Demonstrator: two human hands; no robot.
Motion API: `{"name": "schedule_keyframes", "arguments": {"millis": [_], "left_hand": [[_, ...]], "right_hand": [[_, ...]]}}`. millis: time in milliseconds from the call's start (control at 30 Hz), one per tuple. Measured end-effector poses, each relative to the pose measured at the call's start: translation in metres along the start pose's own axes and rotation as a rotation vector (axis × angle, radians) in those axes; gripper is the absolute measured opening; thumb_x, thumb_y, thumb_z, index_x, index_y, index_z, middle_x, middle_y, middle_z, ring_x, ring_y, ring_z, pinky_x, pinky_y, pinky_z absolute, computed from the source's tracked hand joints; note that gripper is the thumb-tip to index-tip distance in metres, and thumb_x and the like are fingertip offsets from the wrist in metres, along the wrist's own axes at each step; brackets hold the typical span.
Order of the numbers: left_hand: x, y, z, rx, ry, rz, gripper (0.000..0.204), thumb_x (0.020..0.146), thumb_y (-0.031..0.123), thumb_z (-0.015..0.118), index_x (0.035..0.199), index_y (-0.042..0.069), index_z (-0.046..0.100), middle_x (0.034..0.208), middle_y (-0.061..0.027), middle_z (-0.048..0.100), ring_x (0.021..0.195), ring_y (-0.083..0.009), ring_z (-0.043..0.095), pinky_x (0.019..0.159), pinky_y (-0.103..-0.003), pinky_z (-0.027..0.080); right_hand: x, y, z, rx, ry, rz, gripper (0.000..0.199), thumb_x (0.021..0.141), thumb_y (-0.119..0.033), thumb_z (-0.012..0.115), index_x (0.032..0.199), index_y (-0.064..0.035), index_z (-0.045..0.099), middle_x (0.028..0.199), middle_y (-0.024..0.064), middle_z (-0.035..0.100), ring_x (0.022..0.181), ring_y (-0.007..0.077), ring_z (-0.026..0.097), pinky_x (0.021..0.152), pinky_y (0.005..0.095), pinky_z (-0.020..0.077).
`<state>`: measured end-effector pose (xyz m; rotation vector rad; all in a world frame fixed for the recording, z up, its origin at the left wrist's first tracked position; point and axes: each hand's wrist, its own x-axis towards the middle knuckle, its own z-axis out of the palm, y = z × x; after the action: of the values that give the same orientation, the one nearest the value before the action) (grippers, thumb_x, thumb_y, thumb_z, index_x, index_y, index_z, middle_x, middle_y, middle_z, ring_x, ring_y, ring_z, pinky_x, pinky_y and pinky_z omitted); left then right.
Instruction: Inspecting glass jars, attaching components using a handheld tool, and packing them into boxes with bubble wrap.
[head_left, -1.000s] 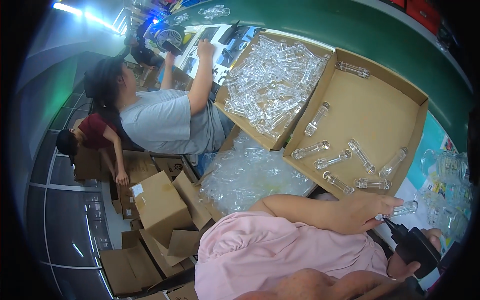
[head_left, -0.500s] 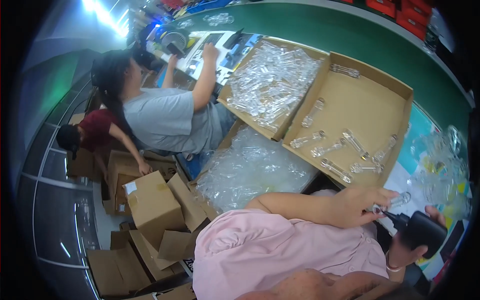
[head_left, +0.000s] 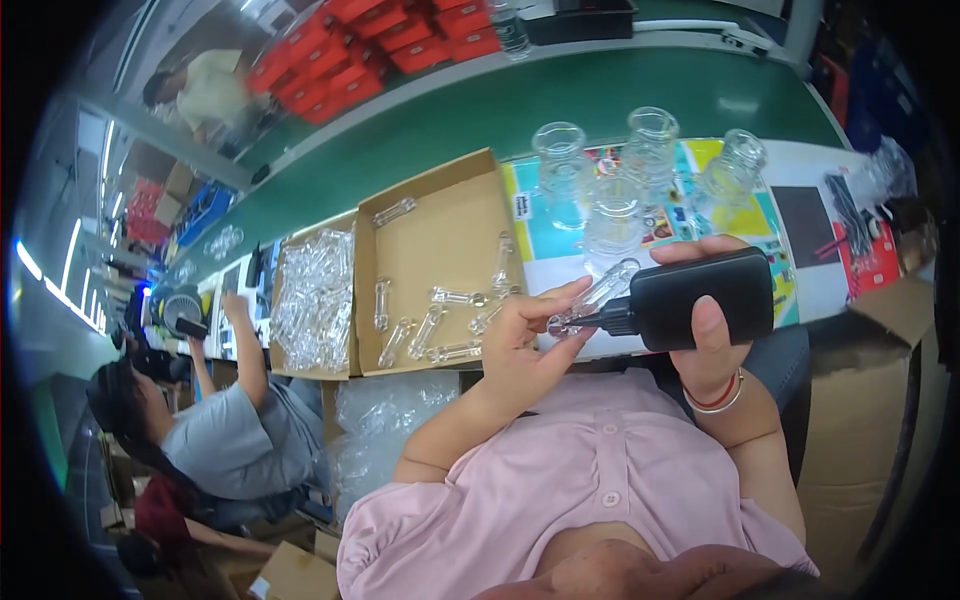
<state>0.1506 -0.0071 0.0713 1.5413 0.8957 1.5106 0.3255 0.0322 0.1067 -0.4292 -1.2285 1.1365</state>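
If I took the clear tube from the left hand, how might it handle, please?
The clear tube looks glassy and smooth, so it may be fragile and slippery. It juts straight from the left hand, suggesting stiffness. Its slender, rounded body could roll if laid down.

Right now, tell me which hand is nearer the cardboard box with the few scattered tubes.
Left. The left hand is by the cardboard box's near right corner, holding a clear tube; the right hand is farther right, holding the black bottle.
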Motion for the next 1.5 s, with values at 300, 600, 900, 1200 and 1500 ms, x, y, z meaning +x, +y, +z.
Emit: {"name": "schedule_keyframes", "arguments": {"millis": [300,600,900,1200,1500], "left_hand": [[0.0,-0.007,0.029,0.03,-0.023,0.107,0.037,0.07,-0.012,0.064,0.098,0.0,0.042,0.114,-0.0309,0.05,0.109,-0.0313,0.053,0.085,-0.033,0.047],[-0.004,-0.008,0.031,0.095,-0.081,0.196,0.042,0.07,-0.012,0.064,0.103,0.003,0.044,0.116,-0.0312,0.049,0.107,-0.0317,0.054,0.084,-0.034,0.047],[-0.01,-0.007,0.029,0.14,-0.077,0.203,0.041,0.07,-0.012,0.065,0.103,0.002,0.044,0.116,-0.0314,0.049,0.099,-0.0301,0.059,0.08,-0.031,0.049],[-0.008,-0.004,0.026,0.236,-0.059,0.246,0.038,0.069,-0.011,0.066,0.099,0.001,0.047,0.112,-0.0307,0.052,0.093,-0.0296,0.062,0.074,-0.03,0.052],[-0.004,0.004,0.024,0.387,-0.087,0.313,0.04,0.068,-0.012,0.066,0.101,0.001,0.048,0.109,-0.0283,0.055,0.081,-0.0257,0.066,0.064,-0.027,0.054]], "right_hand": [[-0.014,-0.025,-0.028,0.031,0.015,-0.006,0.041,0.082,-0.013,0.055,0.116,0.0003,0.035,0.104,0.0179,0.057,0.09,0.0184,0.058,0.08,0.0296,0.0466],[-0.019,-0.03,-0.032,-0.004,0.054,-0.012,0.034,0.081,-0.015,0.056,0.107,0.0051,0.044,0.097,0.0167,0.059,0.086,0.0176,0.059,0.078,0.0279,0.0471],[-0.018,-0.034,-0.029,-0.074,0.041,-0.016,0.028,0.082,-0.014,0.054,0.102,0.006,0.05,0.095,0.0149,0.059,0.084,0.0176,0.059,0.076,0.0276,0.0463],[-0.017,-0.04,-0.029,-0.108,0.026,0.025,0.028,0.082,-0.011,0.054,0.103,0.007,0.049,0.095,0.0155,0.058,0.084,0.0184,0.06,0.077,0.0289,0.0467],[-0.018,-0.052,-0.029,-0.308,-0.194,-0.085,0.034,0.08,-0.008,0.055,0.108,0.0071,0.042,0.099,0.0189,0.059,0.084,0.0231,0.061,0.076,0.03,0.0483]]}}
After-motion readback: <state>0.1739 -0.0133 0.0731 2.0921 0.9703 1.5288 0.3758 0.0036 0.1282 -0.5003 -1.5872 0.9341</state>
